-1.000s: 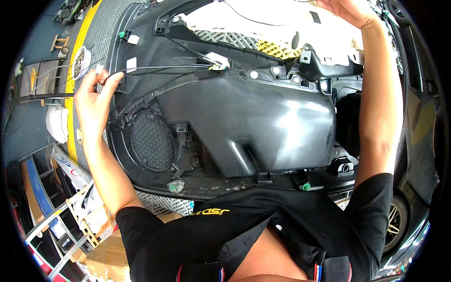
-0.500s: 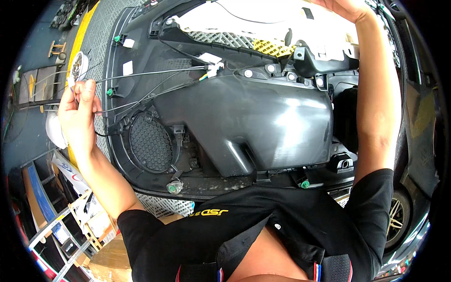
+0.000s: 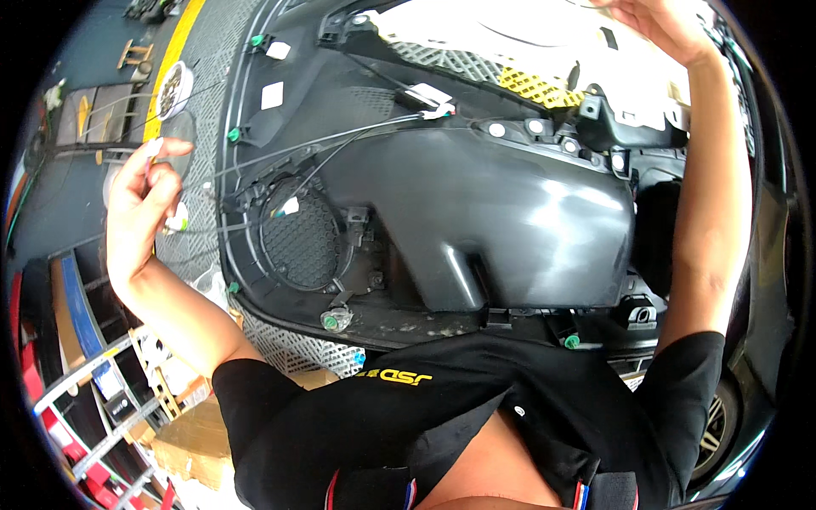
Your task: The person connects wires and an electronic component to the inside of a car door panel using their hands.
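Observation:
At the left, my left hand (image 3: 146,200) is closed, its curled fingers pinching thin dark cables with small white connectors. A white connector (image 3: 177,218) hangs beside the palm. The cables run right, over a large black car door trim panel (image 3: 510,221), to a white plug (image 3: 439,111) at its upper middle. Another small connector (image 3: 287,206) lies over the round speaker grille (image 3: 302,246). At the top edge, my right hand (image 3: 659,25) is over the white padding (image 3: 510,38) on the panel. Its fingertips are partly cut off, and their grip cannot be made out.
Green clips (image 3: 234,134) stick out along the panel's rim. A white bowl of small parts (image 3: 174,89) is beyond its left edge. Cardboard boxes (image 3: 191,442) and a metal rack (image 3: 110,353) are at the lower left. A dark car (image 3: 769,280) stands close on the right.
The whole view has shifted, with the panel further right and slightly lower. My left hand's fingers have re-curled and the cables have swung, bringing a connector over the speaker grille.

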